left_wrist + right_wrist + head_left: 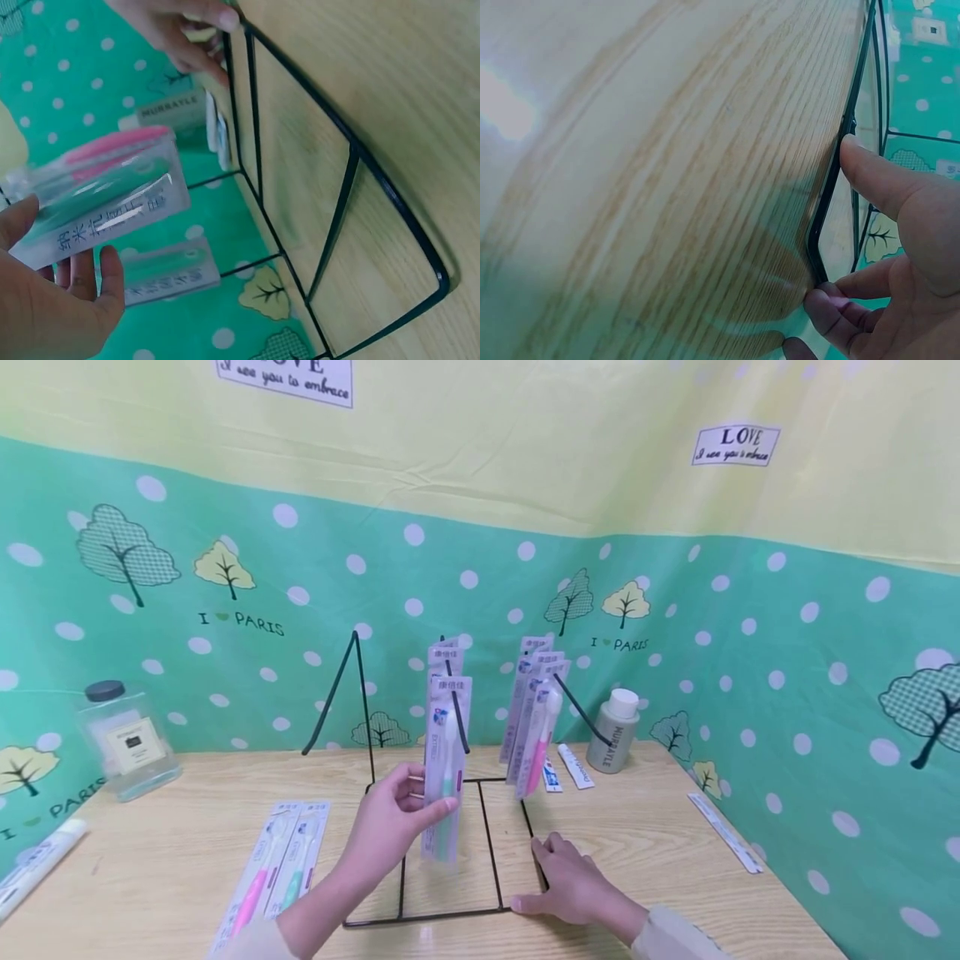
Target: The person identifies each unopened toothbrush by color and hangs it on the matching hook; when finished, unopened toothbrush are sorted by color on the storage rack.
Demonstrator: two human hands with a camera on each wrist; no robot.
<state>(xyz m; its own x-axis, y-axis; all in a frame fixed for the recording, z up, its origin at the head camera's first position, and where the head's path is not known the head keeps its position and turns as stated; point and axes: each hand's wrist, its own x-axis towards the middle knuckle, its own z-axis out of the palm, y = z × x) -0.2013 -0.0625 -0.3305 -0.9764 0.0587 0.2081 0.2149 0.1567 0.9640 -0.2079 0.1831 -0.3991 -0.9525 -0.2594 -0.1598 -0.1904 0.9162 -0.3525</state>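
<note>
My left hand (393, 818) pinches a packaged toothbrush (447, 735) with a green handle, thumb across its front. The pack hangs at the front of the middle prong of a black wire display rack (450, 914), with more packs behind it. In the left wrist view, the green-handled pack (112, 195) sits between thumb and fingers. My right hand (566, 877) grips the near right corner of the rack's base. The right wrist view has its thumb and fingers on the black rod (826, 195). Several toothbrush packs (538, 735), the front one pink, hang from the right prong.
The left prong (330, 693) is bare. Two packaged toothbrushes (258, 877) lie left of the rack. A clear bottle (127, 743) and a white tube (41, 864) are at far left. Behind right stand a grey bottle (613, 735) and small tubes (576, 767); a flat pack (723, 832) lies right.
</note>
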